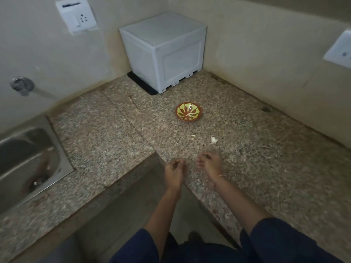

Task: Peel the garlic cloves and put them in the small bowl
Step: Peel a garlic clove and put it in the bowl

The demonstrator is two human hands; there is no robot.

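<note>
A garlic bit (214,140) lies just past the right hand (209,164), with the bowl (189,112) farther back. The left hand (174,171) is less near. Both hands' fingers are curled; I cannot tell if they hold anything.

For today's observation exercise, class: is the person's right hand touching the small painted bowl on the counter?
Apart. The head view shows a wide stretch of counter between the right hand and the bowl.

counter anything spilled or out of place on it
Yes, minor: two white scraps, probably garlic skin, lie loose on the granite counter, nearer the person than the small bowl. The bowl sits upright; nothing looks broken.
</note>
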